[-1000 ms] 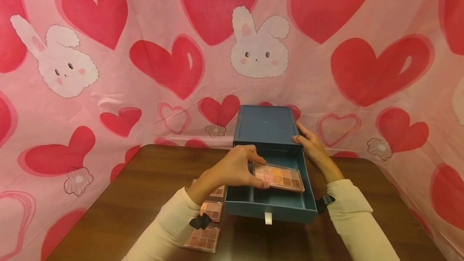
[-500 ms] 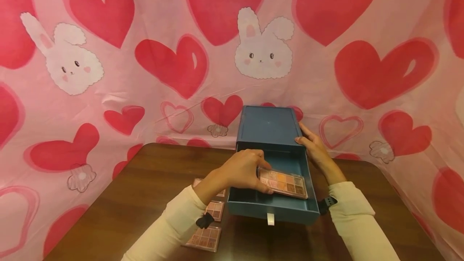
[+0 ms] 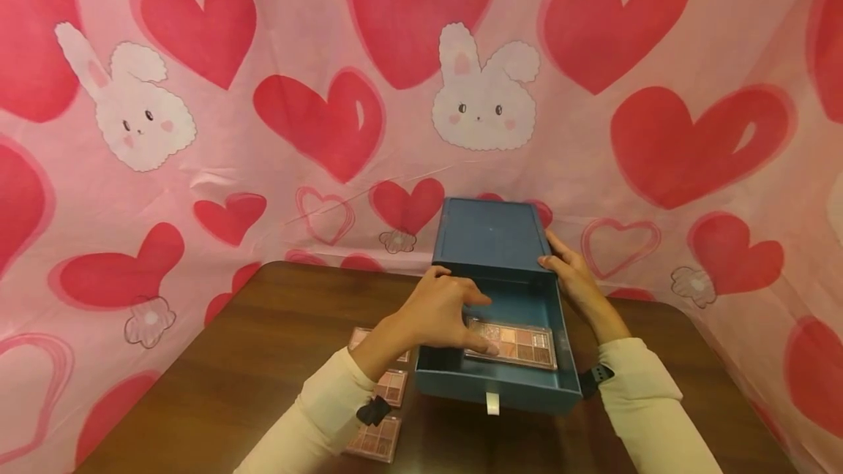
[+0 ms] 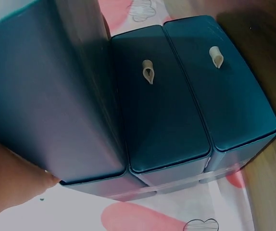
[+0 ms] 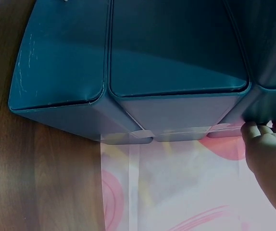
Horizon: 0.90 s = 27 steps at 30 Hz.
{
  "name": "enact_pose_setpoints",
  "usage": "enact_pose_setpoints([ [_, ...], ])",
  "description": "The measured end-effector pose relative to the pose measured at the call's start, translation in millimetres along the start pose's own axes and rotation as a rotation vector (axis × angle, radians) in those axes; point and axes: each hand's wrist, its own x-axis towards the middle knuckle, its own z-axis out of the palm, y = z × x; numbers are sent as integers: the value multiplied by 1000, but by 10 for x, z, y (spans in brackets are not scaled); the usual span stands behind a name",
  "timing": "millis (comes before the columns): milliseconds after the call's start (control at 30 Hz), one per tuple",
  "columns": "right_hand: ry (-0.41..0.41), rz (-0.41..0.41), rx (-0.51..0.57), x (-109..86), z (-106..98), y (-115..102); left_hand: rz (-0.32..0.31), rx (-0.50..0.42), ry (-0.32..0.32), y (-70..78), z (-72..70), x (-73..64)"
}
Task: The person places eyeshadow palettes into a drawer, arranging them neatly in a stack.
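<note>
An eyeshadow palette (image 3: 520,346) with a clear lid lies in the pulled-out top drawer (image 3: 454,360) of a teal drawer box (image 3: 490,232). My left hand (image 3: 437,309) reaches over the drawer's left wall, thumb at the palette's left part, the other fingers spread apart above it. In the left wrist view, part of that hand (image 4: 13,180) shows beside the open drawer. My right hand (image 3: 579,280) holds the box's right side near its front edge, thumb at the top corner. Its fingers (image 5: 258,130) touch the casing's side in the right wrist view.
Several eyeshadow palettes, such as the nearest one (image 3: 375,439), lie in a column on the brown table (image 3: 263,357) left of the box, partly behind my left arm. Two closed drawers (image 4: 162,106) sit below the open one. A pink heart-print cloth (image 3: 395,123) hangs behind.
The palette has gone from tilted in my left hand to lying lower in the drawer. My left fingers have parted from it. The right hand keeps its place on the box.
</note>
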Motion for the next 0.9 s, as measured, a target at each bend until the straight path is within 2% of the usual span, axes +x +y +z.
enact_pose_setpoints([
  [233, 8, 8, 21, -10, 11, -8, -47, -145, 16, -50, -12, -64],
  [367, 11, 12, 29, -10, 10, -1, -33, -232, -13, -119, -42, -137],
  [500, 17, 18, 33, -14, 13, 7, -2, -383, -31, -216, -77, -226],
  [600, 18, 23, 24, -18, 18, 10, 34, -477, 20, -295, -84, -292],
  [800, 14, 14, 28, -1, 8, 17, 107, -621, 190, -431, -76, -445],
  [900, 16, 3, 19, 6, 6, 17, 124, -683, 265, -482, -90, -518],
])
